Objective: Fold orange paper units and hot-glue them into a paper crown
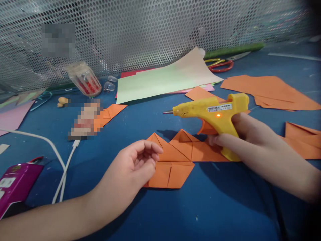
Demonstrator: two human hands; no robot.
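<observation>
My right hand [247,137] is wrapped around the handle of a yellow glue gun [213,106]. Its metal nozzle points left, an orange light glows on its side, and fingers are by the orange trigger. My left hand [136,164] is loosely curled, fingertips apart from the thumb, at the left part of a folded orange paper piece [175,174]; no object shows between the fingers. That piece lies on the blue table with pointed triangular folds at its top. Another orange folded strip [208,152] runs right from it, behind the glue gun's handle.
Orange paper sheets [265,90] and a folded orange piece [302,140] lie right. Pale green paper [160,82], scissors [222,66] and a tilted jar [86,80] are by the perforated metal panel [150,33]. A white cable [65,172] and purple package [18,184] lie left.
</observation>
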